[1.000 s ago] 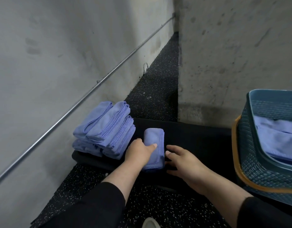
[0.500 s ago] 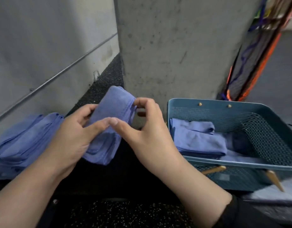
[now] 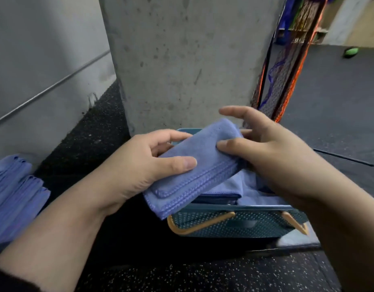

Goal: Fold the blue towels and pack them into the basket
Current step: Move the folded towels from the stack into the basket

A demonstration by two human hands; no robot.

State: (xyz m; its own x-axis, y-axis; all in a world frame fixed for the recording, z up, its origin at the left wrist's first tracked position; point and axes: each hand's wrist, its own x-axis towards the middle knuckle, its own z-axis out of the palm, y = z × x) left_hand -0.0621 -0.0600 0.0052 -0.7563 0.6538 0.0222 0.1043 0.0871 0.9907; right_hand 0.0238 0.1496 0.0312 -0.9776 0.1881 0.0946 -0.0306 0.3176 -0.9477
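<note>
A folded blue microfibre towel [image 3: 194,165] tilts above the teal perforated plastic basket [image 3: 234,224], centre frame, which holds more folded blue towels [image 3: 230,189].

no readable text, no labels, no brand marks, no numbers, no signs anywhere in view

Blue towel [image 3: 194,165], teal perforated basket [image 3: 234,225] with seemingly tan handles [image 3: 198,227].
</note>
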